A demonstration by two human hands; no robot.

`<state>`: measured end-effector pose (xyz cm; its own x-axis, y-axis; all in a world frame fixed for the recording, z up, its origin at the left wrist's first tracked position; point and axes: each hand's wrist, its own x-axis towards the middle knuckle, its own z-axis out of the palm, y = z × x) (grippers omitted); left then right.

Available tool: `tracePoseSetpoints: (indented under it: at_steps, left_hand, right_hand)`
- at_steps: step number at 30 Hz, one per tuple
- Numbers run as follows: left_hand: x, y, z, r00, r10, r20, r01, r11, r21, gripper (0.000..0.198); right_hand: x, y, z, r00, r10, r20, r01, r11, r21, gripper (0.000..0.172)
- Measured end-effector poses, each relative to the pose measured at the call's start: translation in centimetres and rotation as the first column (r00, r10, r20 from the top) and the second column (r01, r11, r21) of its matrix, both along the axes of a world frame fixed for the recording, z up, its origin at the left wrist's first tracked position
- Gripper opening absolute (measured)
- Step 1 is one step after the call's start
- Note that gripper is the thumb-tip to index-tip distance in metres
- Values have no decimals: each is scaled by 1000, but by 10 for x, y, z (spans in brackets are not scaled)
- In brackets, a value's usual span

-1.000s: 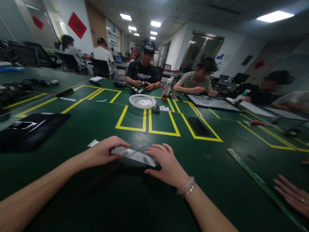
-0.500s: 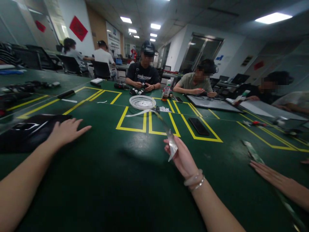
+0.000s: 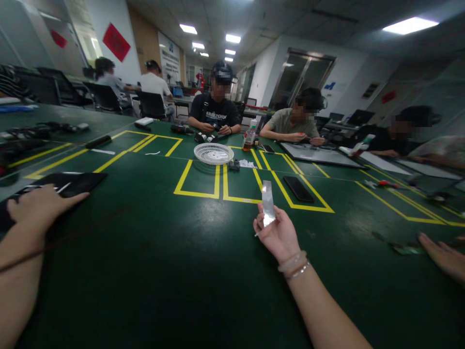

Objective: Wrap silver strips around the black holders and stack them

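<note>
My right hand is palm up above the green table, its fingers closed round a short, shiny silver strip. The strip stands up from the fingers. Whether it is foil, tape or thin metal I cannot tell. Over at the left, my left hand is on or just above a flat black item, thumb stretched out and fingers apart, holding nothing I can see. The hand covers part of that item, and its kind is unclear.
Ahead are a white plastic basket, a small dark object, a phone and a bottle. Yellow tape marks the table. Another person's hand is by a green strip at right. Several people sit around.
My left hand has moved left and lower across the black item. In my right hand the long curling strip now shows as a short upright piece. The neighbour's hand has shifted right.
</note>
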<state>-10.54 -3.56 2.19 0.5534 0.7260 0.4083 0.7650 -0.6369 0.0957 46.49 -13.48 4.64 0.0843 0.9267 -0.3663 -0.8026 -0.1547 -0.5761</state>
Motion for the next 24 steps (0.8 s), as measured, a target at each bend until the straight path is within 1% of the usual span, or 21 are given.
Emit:
tracePoseSetpoints:
  at_steps: [1, 2, 3, 4, 5, 7, 9, 10, 11, 12, 13, 15, 16, 18, 20, 22, 24]
  left_hand:
    - [-5, 1, -3, 988, 143, 53, -149, 980, 135, 62]
    - [-9, 4, -6, 955, 266, 129, -291, 922, 257, 64]
    - [-10, 8, -10, 920, 336, 202, -388, 855, 345, 65]
    - [-9, 12, -13, 907, 343, 246, -417, 816, 400, 63]
    - [-4, 17, -16, 909, 316, 272, -409, 804, 431, 62]
    - [20, 26, -19, 928, 244, 282, -349, 836, 423, 62]
    - [59, 27, -17, 934, 230, 273, -314, 894, 321, 74]
    - [82, 24, -14, 940, 240, 243, -297, 926, 232, 82]
    - [106, 18, -10, 947, 241, 214, -274, 952, 137, 87]
    - [130, 10, -5, 964, 209, 167, -218, 975, 39, 88]
    - [152, 0, 0, 989, 130, 69, -123, 988, -94, 86]
    - [189, -23, 9, 999, 2, 32, 5, 977, -211, 86]
    - [204, -34, 12, 998, -63, 26, 68, 967, -247, 86]
    - [226, -52, 14, 986, -166, 37, 169, 946, -276, 84]
    - [239, -62, 11, 971, -238, 40, 239, 926, -291, 83]
    - [246, -66, 6, 960, -278, 34, 275, 915, -295, 85]
    - [248, -66, 1, 955, -298, 15, 289, 911, -294, 86]
  right_hand:
    - [-1, 0, 1, 1000, -9, -10, 9, 1000, -9, 22]
    - [-1, 0, 2, 1000, -20, -16, 20, 1000, -15, 22]
    - [-2, -1, 2, 999, -31, -18, 30, 999, -18, 23]
    - [-3, -1, 3, 999, -43, -17, 43, 999, -17, 23]
    - [-3, -1, 4, 999, -53, -13, 53, 999, -12, 23]
    - [-3, 0, 4, 997, -72, -4, 72, 997, -4, 22]
    - [-2, 1, 4, 996, -87, 4, 87, 996, -3, 20]
    - [-1, 1, 3, 996, -93, 10, 93, 996, -2, 20]
    - [0, 2, 2, 995, -96, 17, 96, 995, 3, 19]
    - [2, 3, 1, 995, -95, 27, 95, 995, 13, 19]
    - [4, 4, -1, 995, -91, 40, 90, 996, 28, 19]
    - [7, 6, -5, 993, -85, 81, 80, 995, 67, 17]
    - [9, 6, -6, 990, -85, 109, 75, 993, 91, 17]
    - [10, 8, -9, 980, -103, 168, 78, 986, 146, 20]
    - [8, 8, -9, 965, -141, 221, 95, 973, 208, 26]
    - [2, 6, -7, 941, -190, 279, 114, 957, 267, 32]
    - [-5, 3, -5, 900, -242, 362, 123, 939, 321, 35]
